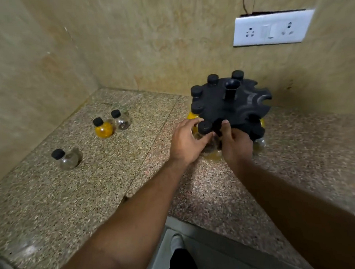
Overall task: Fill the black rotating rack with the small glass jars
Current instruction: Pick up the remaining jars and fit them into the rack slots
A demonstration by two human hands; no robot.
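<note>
Currently held jar: small glass jar (205, 127) with a black cap, at the near edge of the black rack (230, 102), neck at a slot mouth. We can't tell if it's fully seated.
Left hand: left hand (186, 143) is wrapped round that jar just under the cap, thumb and fingers curled on the glass.
Right hand: right hand (237, 144) grasps the rack's near rim just beside the jar, thumb on top. Its lower fingers are hidden.
Step, as we judge it: sliding the jar's neck into the slot while the rack is braced.
How we'd do it well: hold the rack against spinning and keep the jar upright. Push the neck to the back of the slot so the cap hangs on the rim, then release gently. If rushed, the glass could knock its neighbours.
Rack fill: seated jars (196, 91) show four caps round the rack's left and far side. Open slots (260, 100) are on its right side.
Likely next: turn an open slot toward us.
Loose jars: yellow jar (103, 129) and speckled jar (122, 121), touching or nearly so, well left of the rack. Clear jar (68, 159) sits further left, nearer us.
Surround: granite counter (113, 189) under the rack, wall socket (269, 27) above it to the right.
</note>
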